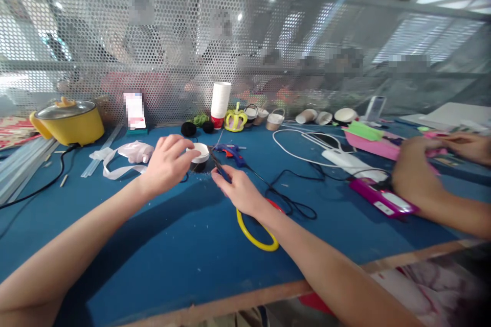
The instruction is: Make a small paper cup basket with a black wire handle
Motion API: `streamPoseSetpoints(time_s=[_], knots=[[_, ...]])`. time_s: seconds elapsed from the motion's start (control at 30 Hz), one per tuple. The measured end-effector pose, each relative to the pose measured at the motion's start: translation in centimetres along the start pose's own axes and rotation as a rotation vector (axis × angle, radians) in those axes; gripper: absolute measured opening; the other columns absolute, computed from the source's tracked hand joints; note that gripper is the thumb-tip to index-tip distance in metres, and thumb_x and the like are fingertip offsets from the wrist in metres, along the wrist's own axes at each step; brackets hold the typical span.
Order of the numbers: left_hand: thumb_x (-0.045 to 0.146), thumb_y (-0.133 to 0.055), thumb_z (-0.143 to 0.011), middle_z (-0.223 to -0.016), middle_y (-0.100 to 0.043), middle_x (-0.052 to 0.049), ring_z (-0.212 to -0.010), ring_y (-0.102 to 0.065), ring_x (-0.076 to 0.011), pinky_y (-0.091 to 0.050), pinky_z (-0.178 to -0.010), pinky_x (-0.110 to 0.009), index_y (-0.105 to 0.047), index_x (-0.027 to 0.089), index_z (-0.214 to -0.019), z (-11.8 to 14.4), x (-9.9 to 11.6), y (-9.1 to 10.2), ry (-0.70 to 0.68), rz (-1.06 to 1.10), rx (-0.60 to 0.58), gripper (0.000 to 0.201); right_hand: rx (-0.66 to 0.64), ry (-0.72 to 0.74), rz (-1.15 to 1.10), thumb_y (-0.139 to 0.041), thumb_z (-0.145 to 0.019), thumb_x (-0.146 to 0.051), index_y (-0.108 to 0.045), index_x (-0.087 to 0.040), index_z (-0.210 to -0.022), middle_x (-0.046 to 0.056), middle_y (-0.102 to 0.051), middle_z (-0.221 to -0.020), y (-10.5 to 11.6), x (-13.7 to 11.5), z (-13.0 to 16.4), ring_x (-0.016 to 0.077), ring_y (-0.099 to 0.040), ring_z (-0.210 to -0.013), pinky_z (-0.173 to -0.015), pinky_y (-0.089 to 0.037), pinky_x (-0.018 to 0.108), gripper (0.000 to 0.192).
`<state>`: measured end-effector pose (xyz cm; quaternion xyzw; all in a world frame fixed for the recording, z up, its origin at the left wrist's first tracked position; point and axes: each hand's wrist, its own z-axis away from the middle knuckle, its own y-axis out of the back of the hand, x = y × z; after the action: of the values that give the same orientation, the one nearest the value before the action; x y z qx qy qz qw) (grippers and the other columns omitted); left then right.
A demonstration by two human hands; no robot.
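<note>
A person sits at a blue table (pixel 184 260), both bare arms reaching forward, the hands apart with a small cup (pixel 199 156), white at the rim and dark below, standing upright between them. The left hand (pixel 169 163) is the nearer: its loosely curved fingers come up to the cup's left side, the tips overlapping the rim from here, though I cannot tell whether they pinch it. The right hand (pixel 240 189) sits lower and to the right, closed around a slim dark tool (pixel 221 169), scissors or pliers perhaps. The tool's long axis slants away from that hand, forward and leftward, its far end just beside the cup's right edge; whether they touch is unclear. From the right hand, then, the cup lies ahead and to the left. Just beyond the tool rests a blue glue gun (pixel 232 155); a yellow loop (pixel 258 240) lies below the right wrist. Far right, a co-worker's hand (pixel 418 150) is busy near pink material (pixel 374 144).
</note>
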<state>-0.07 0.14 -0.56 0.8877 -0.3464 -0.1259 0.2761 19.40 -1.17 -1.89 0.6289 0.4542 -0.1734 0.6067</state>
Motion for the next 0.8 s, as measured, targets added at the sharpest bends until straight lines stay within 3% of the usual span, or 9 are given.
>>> streamPoseSetpoints(time_s=[0.07,0.17,0.27,0.37,0.47,0.53,0.63,0.73,0.8], knots=[[0.02,-0.053,-0.078,-0.082,-0.065,-0.006,-0.078,-0.051,-0.02,-0.035,-0.063,-0.033,-0.062,0.019,-0.085,0.1,0.2,-0.1,-0.129,-0.075,-0.039,0.011,-0.024,-0.008,-0.011,-0.044,-0.081,-0.034,-0.054,-0.017,-0.077,-0.004,-0.044,-0.049,-0.1,-0.1,0.1,0.0107,-0.04,-0.046,-0.05,-0.033,0.024,0.021],[0.026,-0.055,-0.077,-0.07,-0.064,-0.005,-0.069,-0.05,-0.0177,-0.035,-0.061,-0.032,-0.063,0.019,-0.073,0.3,0.9,-0.5,-0.016,0.045,-0.03,0.011,-0.036,0.005,-0.006,-0.044,-0.081,-0.033,-0.054,-0.017,-0.076,-0.002,-0.047,-0.053,-0.3,-0.3,0.3,0.0114,-0.042,-0.05,-0.053,-0.035,0.024,0.02],[0.03,-0.059,-0.073,-0.062,-0.06,-0.004,-0.063,-0.05,-0.0154,-0.037,-0.061,-0.031,-0.062,0.017,-0.065,0.3,1.8,-1.2,0.459,0.423,-0.01,0.016,-0.006,0.026,0.03,-0.044,-0.081,-0.032,-0.056,-0.016,-0.081,0.002,-0.056,-0.065,-0.5,-0.3,0.4,0.0144,-0.049,-0.061,-0.061,-0.038,0.026,0.02],[0.036,-0.06,-0.069,-0.057,-0.054,-0.002,-0.048,-0.043,-0.0093,-0.035,-0.051,-0.026,-0.055,0.015,-0.061,0.3,2.4,-1.9,1.045,1.045,-0.09,0.023,0.04,0.039,0.074,-0.045,-0.08,-0.031,-0.056,-0.015,-0.084,0.006,-0.06,-0.075,-0.7,0.0,0.3,0.0168,-0.054,-0.068,-0.067,-0.04,0.028,0.02],[0.037,-0.064,-0.064,-0.058,-0.053,-0.001,-0.046,-0.042,-0.0074,-0.034,-0.049,-0.024,-0.053,0.014,-0.064,0.1,2.2,-1.9,1.214,1.322,-0.193,0.026,0.063,0.046,0.101,-0.044,-0.08,-0.03,-0.056,-0.014,-0.086,0.006,-0.061,-0.075,-0.8,0.3,0.1,0.017,-0.055,-0.067,-0.067,-0.041,0.028,0.02],[0.035,-0.064,-0.065,-0.063,-0.056,-0.002,-0.052,-0.046,-0.0101,-0.036,-0.051,-0.025,-0.053,0.015,-0.072,-0.1,1.8,-1.4,1.078,1.111,-0.153,0.024,0.074,0.048,0.106,-0.045,-0.08,-0.029,-0.056,-0.014,-0.086,0.006,-0.061,-0.074,-0.7,0.4,0.0,0.0166,-0.055,-0.066,-0.066,-0.041,0.028,0.02],[0.022,-0.061,-0.069,-0.084,-0.061,-0.006,-0.079,-0.052,-0.0178,-0.039,-0.068,-0.032,-0.056,0.016,-0.084,-0.4,1.3,-0.2,0.545,0.429,0.004,0.017,0.088,0.047,0.106,-0.045,-0.08,-0.029,-0.056,-0.014,-0.083,0.005,-0.061,-0.071,-0.5,0.5,-0.2,0.0156,-0.055,-0.063,-0.063,-0.041,0.027,0.019],[0.013,-0.05,-0.076,-0.089,-0.063,-0.007,-0.085,-0.051,-0.0212,-0.036,-0.07,-0.035,-0.06,0.018,-0.087,-0.2,1.2,0.2,0.05,-0.03,-0.064,0.015,0.086,0.059,0.109,-0.044,-0.08,-0.029,-0.057,-0.015,-0.082,0.004,-0.06,-0.069,-0.4,0.5,-0.1,0.0152,-0.054,-0.062,-0.062,-0.04,0.026,0.019],[0.015,-0.049,-0.079,-0.083,-0.065,-0.007,-0.077,-0.051,-0.0196,-0.034,-0.063,-0.033,-0.061,0.017,-0.085,0.2,1.3,-0.1,-0.092,-0.143,-0.085,0.014,0.072,0.069,0.111,-0.044,-0.08,-0.028,-0.057,-0.015,-0.082,0.004,-0.061,-0.071,-0.6,0.4,0.0,0.0154,-0.054,-0.063,-0.063,-0.041,0.027,0.019]])
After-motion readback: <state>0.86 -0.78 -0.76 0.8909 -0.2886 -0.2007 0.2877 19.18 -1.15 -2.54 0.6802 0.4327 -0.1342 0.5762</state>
